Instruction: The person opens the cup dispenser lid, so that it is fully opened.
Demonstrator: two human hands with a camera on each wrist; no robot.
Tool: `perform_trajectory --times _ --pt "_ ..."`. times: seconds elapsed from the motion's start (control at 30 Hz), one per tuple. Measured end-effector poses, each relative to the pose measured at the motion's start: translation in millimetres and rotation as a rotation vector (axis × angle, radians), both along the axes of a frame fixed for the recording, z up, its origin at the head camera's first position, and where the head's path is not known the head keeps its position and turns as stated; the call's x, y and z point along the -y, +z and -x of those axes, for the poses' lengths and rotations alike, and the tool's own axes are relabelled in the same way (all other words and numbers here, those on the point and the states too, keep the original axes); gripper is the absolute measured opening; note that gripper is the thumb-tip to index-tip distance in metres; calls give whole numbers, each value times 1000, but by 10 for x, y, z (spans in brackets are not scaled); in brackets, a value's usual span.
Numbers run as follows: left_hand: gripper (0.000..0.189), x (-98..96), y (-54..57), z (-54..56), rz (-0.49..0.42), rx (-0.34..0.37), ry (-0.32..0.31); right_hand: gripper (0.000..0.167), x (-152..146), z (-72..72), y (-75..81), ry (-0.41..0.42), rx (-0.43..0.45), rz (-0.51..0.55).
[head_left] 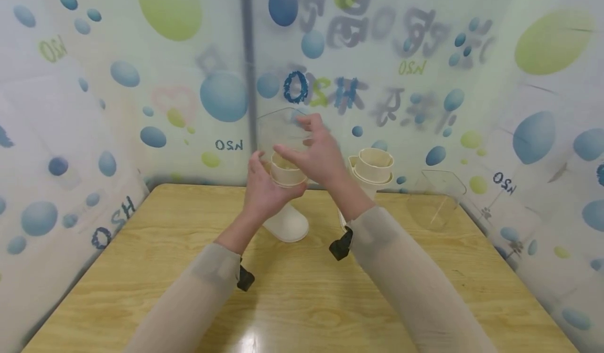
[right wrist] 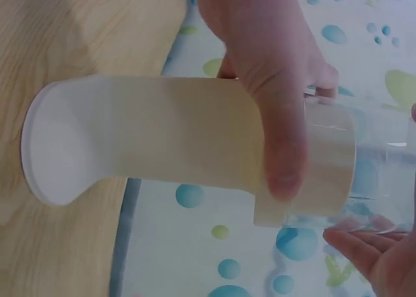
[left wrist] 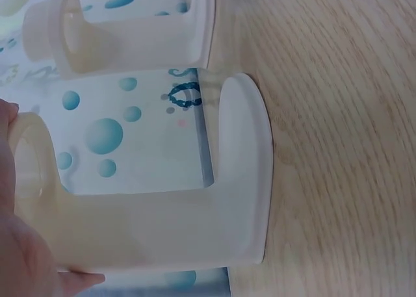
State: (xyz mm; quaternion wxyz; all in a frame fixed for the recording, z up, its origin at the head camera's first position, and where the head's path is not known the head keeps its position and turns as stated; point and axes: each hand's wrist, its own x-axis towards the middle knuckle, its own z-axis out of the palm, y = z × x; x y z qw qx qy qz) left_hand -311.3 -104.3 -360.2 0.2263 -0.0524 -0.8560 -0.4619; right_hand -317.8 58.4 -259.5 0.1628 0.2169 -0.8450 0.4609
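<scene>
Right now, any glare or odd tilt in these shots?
Head view: bright glare on the table at the frame's bottom edge, the clear container barely standing out from the patterned backdrop; left wrist view: turned sideways, cream stand softly lit; right wrist view: also sideways, small highlights on the clear container.

The stand [right wrist: 175,131] looks like smooth, mostly matt plastic, and the other stand [head_left: 376,173] looks the same. The tub [right wrist: 387,154] and the second tub [head_left: 435,206] look like see-through plastic, smooth and glossy. The table [head_left: 302,300] looks like wood with streaky lines and has a shiny spot. The sleeves [head_left: 401,264] look like plain, matt cloth.
</scene>
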Motion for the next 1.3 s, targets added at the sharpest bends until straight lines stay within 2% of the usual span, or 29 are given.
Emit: perform_trajectory --times 0.07,0.13,0.23,0.33,0.5,0.6,0.73,0.8,0.97,1.03,1.17,1.3 --pt "136 -1 1 6 3 -8 -6 79 -12 -9 4 -13 26 47" --pt "137 1 7 8 8 -4 -10 79 -14 -28 11 -20 31 47" --pt "138 8 25 8 16 16 -20 85 3 -65 33 -8 -38 -48" --pt "138 16 50 5 13 20 -26 88 19 -68 61 8 -98 -77" --pt "139 34 45 8 5 14 -44 88 -10 -60 52 -6 10 21" --pt "139 56 18 13 6 23 -63 93 -23 -77 26 1 28 -22" --pt "139 87 -6 12 2 36 -79 96 -24 -93 5 19 -27 -114" --pt "138 99 -11 7 5 38 -84 94 -25 -92 -4 30 -34 -101" --pt "136 114 -4 -11 12 44 -98 90 -27 -107 -20 30 41 12" --pt "137 121 2 -14 18 50 -109 92 -25 -130 -19 16 47 2" --pt "136 138 17 0 21 35 -130 93 -22 -155 1 9 1 -37" --pt "135 164 15 16 12 22 -152 91 -22 -155 -1 -4 17 15"
